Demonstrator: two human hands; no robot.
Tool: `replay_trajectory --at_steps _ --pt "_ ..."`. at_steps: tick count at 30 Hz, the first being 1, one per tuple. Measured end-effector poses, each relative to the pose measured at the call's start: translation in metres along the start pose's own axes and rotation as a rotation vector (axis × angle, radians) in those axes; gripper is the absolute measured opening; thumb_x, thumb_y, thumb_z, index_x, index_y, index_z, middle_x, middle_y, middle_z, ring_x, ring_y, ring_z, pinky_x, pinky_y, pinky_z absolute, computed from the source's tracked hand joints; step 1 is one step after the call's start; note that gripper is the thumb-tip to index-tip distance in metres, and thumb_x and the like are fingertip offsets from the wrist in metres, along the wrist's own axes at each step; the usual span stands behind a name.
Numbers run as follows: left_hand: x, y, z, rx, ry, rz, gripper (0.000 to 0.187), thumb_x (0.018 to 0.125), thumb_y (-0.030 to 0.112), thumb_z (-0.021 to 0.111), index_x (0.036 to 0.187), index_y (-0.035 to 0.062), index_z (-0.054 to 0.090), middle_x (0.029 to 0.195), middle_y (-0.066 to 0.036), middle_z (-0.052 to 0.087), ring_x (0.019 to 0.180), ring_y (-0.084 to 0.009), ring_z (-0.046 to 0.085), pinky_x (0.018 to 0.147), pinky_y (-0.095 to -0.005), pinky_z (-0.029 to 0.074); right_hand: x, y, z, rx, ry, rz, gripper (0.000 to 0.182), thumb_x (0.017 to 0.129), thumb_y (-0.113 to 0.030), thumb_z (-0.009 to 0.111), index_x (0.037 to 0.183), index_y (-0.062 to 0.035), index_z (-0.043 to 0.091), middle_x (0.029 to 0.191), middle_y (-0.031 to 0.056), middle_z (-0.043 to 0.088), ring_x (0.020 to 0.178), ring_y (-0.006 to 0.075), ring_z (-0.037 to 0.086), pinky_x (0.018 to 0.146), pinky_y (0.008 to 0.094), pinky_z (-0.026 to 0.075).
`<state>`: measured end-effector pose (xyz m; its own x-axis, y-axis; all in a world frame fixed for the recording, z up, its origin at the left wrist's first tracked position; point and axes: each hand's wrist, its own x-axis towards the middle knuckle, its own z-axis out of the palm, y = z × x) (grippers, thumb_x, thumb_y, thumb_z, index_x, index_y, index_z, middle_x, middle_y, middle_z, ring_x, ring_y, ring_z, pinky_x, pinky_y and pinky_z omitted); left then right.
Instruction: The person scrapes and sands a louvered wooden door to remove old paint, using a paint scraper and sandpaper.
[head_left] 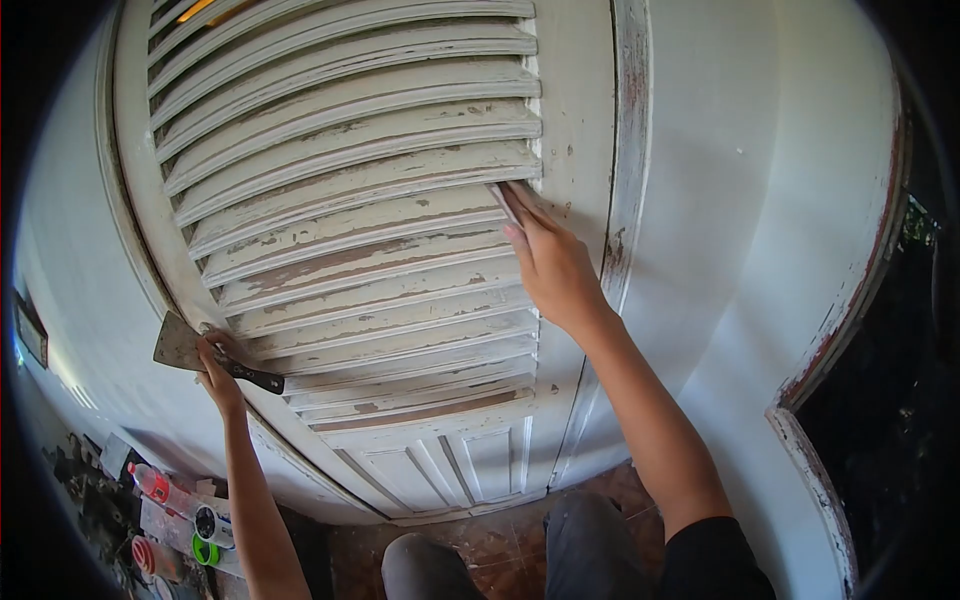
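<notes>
White louvred door | right hand grip pinching sandpaper | left hand clamped on scraper

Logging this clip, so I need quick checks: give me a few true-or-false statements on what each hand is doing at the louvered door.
1. The left hand holds a scraper. True.
2. The right hand rests in the lap. False: it presses a small sheet against the louver slats.
3. The slats' paint is fresh and intact. False: it is flaking, with bare wood showing.
4. Bottles and cans lie on the floor at lower left. True.
</notes>
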<state>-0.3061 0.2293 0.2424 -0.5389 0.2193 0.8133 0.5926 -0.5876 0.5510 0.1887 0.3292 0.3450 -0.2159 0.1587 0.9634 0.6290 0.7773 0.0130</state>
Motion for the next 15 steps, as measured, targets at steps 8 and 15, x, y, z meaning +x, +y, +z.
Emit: replay_trajectory --at_steps 8,15 --pt "0.001 -0.01 -0.004 -0.112 0.012 -0.106 0.045 0.109 0.034 0.04 0.09 0.0019 0.064 0.089 -0.003 0.063 0.088 -0.0154 0.055 0.091 -0.0293 0.041 0.02 -0.028 -0.036 0.579 -0.397 0.737 0.046 0.109 -0.031 0.041 0.149 -0.0083 0.045 0.139 0.0109 0.06 0.049 0.0173 0.062 0.039 0.0292 0.05" --pt "0.004 -0.012 -0.008 -0.082 -0.027 -0.089 0.044 0.109 0.033 0.039 0.088 0.0021 0.063 0.09 -0.004 0.063 0.09 -0.0156 0.055 0.092 -0.0297 0.041 0.012 -0.03 -0.032 0.469 -0.351 0.631 0.044 0.108 -0.019 0.043 0.151 -0.0118 0.044 0.096 0.0123 0.068 0.045 0.0113 0.053 0.037 0.027 0.047"
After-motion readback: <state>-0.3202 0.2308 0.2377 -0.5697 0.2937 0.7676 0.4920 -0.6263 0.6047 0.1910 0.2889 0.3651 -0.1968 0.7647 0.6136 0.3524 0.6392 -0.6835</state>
